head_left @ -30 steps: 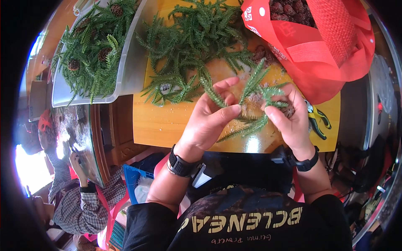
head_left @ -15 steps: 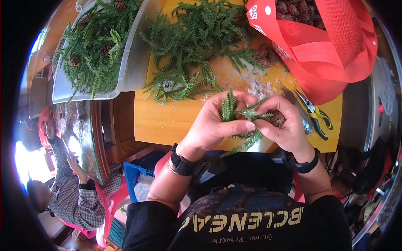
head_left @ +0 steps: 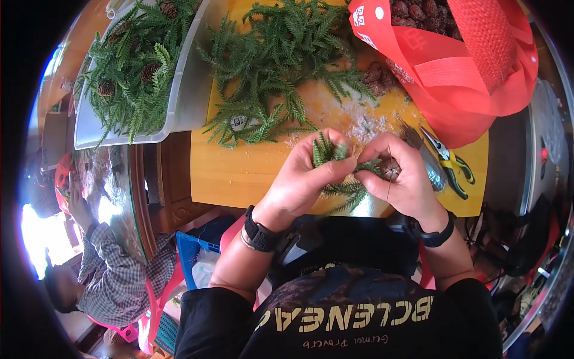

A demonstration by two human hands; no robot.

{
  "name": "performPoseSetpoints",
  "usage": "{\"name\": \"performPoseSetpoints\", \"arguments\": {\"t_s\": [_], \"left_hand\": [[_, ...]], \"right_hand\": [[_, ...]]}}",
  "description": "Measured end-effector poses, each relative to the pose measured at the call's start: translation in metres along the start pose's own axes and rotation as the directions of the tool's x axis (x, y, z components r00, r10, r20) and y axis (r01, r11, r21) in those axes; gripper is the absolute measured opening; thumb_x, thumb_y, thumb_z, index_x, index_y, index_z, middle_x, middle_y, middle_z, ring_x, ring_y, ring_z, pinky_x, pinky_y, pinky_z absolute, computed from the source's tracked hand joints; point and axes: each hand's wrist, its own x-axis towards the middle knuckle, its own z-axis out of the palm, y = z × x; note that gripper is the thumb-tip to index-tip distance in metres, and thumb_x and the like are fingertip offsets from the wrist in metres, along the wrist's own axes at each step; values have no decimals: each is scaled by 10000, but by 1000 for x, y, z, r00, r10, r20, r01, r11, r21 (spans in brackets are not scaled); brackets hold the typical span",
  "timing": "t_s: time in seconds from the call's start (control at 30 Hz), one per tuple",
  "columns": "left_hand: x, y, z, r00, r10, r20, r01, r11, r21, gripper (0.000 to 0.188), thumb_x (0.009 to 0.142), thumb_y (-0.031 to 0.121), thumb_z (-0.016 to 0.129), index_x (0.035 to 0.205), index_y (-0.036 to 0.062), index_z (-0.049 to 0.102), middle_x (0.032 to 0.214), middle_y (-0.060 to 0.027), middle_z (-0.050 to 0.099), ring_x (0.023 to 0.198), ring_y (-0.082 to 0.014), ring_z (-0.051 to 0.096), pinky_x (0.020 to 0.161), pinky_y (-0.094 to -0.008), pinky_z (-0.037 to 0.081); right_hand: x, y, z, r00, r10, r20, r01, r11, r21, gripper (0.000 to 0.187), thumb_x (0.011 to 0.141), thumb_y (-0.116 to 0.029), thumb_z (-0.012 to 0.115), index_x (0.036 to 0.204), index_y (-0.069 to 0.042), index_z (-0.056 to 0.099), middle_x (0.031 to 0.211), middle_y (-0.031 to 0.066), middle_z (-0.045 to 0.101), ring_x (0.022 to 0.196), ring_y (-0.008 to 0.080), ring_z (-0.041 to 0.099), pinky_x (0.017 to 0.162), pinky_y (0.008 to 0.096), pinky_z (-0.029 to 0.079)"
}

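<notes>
Just above the near edge of the yellow table, both my hands are on a green artificial pine sprig. My left hand is closed around it, with leafy tips showing between thumb and fingers. My right hand pinches the sprig close to the left thumb. A brown pine cone sits within the curled fingers of the right hand, partly hidden. A thin strand, seemingly wire, hangs below the right fingers. Beyond my hands lies a pile of similar pine sprigs.
A translucent bin at far left holds sprigs with pine cones. A red bag of pine cones stands at far right. Yellow-black pliers lie beside a bundle of thin wires. Another person sits at a glass-topped table on the left.
My hands have drawn closer together, the left thumb now meeting the right fingers over the sprig. The thin strand shows below the right hand. The other person has shifted their arms.
</notes>
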Motion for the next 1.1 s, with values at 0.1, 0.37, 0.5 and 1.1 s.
{"name": "performPoseSetpoints", "arguments": {"t_s": [0.1, 0.37, 0.5, 1.1], "left_hand": [[0, 1, 0, 998, 58, 31, -56, 996, -75, 162, 807, 29, 614, 946, 56, 535, 837, 23, 521, 690, -40, 470, 616, -183, 379], [0, 4, -1, 998, 34, 55, -28, 994, -101, 143, 819, 33, 594, 934, 48, 509, 786, -7, 544, 681, -78, 516, 612, -198, 405], [-1, 6, -3, 999, 21, 23, -20, 998, -65, 154, 811, 58, 599, 933, 35, 509, 836, -41, 528, 703, -126, 532, 635, -243, 428], [2, 7, -4, 999, 42, -21, -45, 988, -149, 106, 898, 127, 543, 965, 49, 519, 773, -47, 584, 705, -127, 556, 626, -226, 436]], "right_hand": [[0, 3, -1, 1000, -1, 29, 2, 999, -35, 206, 736, 4, 651, 897, -21, 524, 847, 20, 554, 791, 74, 526, 697, 208, 421], [2, -1, -6, 1000, -6, -14, 6, 999, 43, 208, 749, -73, 645, 899, -23, 510, 836, 12, 550, 756, 60, 509, 670, 193, 400], [3, 0, -8, 1000, 24, -18, -22, 995, 98, 222, 755, -108, 643, 908, -25, 505, 828, 8, 545, 748, 52, 503, 665, 189, 392], [5, -8, -6, 903, -430, 3, 388, 812, -437, 656, 598, -237, 814, 1172, -80, 537, 1051, 68, 520, 883, 177, 540, 746, 276, 443]]}}
